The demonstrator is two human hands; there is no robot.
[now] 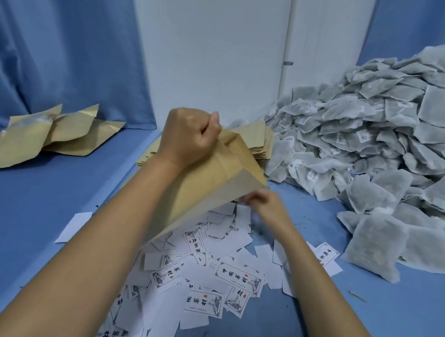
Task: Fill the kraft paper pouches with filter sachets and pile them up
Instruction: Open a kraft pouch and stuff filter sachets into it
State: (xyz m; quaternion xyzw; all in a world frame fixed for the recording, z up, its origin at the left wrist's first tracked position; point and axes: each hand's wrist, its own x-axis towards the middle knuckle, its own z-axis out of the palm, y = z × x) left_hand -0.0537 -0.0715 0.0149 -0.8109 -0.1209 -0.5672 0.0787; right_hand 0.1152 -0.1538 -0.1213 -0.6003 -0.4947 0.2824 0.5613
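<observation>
Right hand (268, 208) is motion-blurred, fingertips partly hidden at the lower edge of the tan kraft paper pouch (215, 183); cannot tell its grip. Left hand (189, 137) grip is clenched on the pouch's top edge, holding it tilted above scattered white printed paper slips (209, 272) on the blue-covered table (29, 207). Pouch interior not visible. A flat stack of kraft pouches (266, 142) sits mostly hidden behind it. At right, grey-white filter sachets (375, 152) lie heaped, cut off by the frame. Far left, loose tan pouches (47, 132) are piled, contents unseen.
</observation>
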